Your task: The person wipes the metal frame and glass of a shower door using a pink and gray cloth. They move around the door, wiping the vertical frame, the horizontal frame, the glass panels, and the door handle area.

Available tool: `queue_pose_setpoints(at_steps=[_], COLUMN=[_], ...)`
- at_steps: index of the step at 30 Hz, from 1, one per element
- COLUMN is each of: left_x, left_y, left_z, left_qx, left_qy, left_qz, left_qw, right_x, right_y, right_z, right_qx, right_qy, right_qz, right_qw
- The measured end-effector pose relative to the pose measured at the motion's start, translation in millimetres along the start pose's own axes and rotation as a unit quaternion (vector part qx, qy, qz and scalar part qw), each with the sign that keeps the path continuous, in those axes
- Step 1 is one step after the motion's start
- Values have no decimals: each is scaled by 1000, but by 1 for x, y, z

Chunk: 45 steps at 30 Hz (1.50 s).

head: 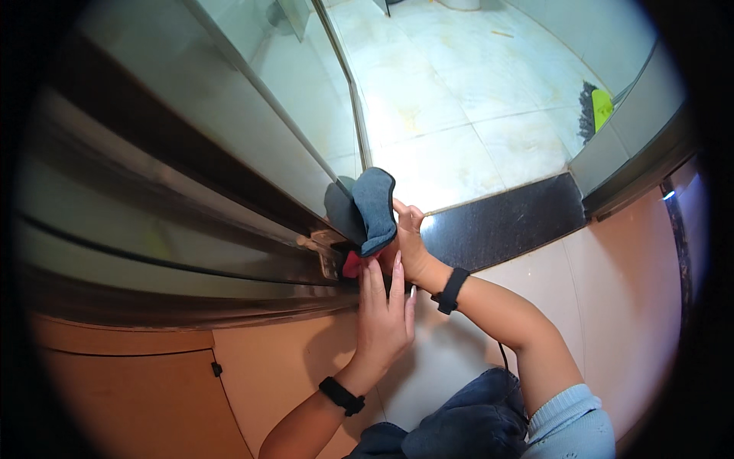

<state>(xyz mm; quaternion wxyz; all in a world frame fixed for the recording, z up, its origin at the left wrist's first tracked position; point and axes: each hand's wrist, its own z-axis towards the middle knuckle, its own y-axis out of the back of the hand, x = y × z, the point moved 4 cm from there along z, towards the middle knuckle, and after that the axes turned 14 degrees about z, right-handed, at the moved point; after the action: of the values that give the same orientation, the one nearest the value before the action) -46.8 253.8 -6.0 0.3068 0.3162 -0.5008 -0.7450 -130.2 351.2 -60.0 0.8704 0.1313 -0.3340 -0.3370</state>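
Observation:
A blue-grey cloth with black edging (pixel 375 206) is draped against the edge of a door frame, partly over something red (pixel 352 265). My right hand (pixel 410 241) is behind and to the right of the cloth, its fingers partly hidden, so its grip does not show. My left hand (pixel 385 312) reaches up from below with fingers extended, its fingertips at the cloth's lower edge and the red piece. Just left of these is a metal door handle (pixel 321 249). Both wrists wear black straps.
Dark door framing (pixel 200 178) and glass panels run along the left. A dark threshold (pixel 510 221) borders a tiled floor (pixel 436 137) beyond. A green-backed brush or mop head (pixel 602 108) stands at the right wall. A wooden cabinet door (pixel 132 396) is at lower left.

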Motion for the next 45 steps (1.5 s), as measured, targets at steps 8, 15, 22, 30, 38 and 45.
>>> queue_pose_setpoints(at_steps=[8, 15, 22, 30, 38, 45], left_x=[-35, -44, -42, -34, -54, -60], left_y=[77, 143, 213, 263, 286, 329], left_z=[32, 51, 90, 113, 140, 158], left_qx=[-80, -221, -320, -372, -315, -331], left_qy=[1, -58, -86, -72, -13, 56], left_qz=[-91, -99, -134, -90, -89, 55], left_qw=[993, 969, 934, 921, 945, 940], right_x=[50, 95, 144, 176, 187, 202], right_y=[68, 101, 115, 137, 152, 177], right_z=[87, 148, 242, 297, 285, 303], right_qx=[132, 30, -22, -88, -35, 24], right_qy=[33, 137, 165, 245, 142, 99], right_qz=[286, 401, 320, 281, 310, 354], right_qw=[948, 905, 933, 924, 939, 930])
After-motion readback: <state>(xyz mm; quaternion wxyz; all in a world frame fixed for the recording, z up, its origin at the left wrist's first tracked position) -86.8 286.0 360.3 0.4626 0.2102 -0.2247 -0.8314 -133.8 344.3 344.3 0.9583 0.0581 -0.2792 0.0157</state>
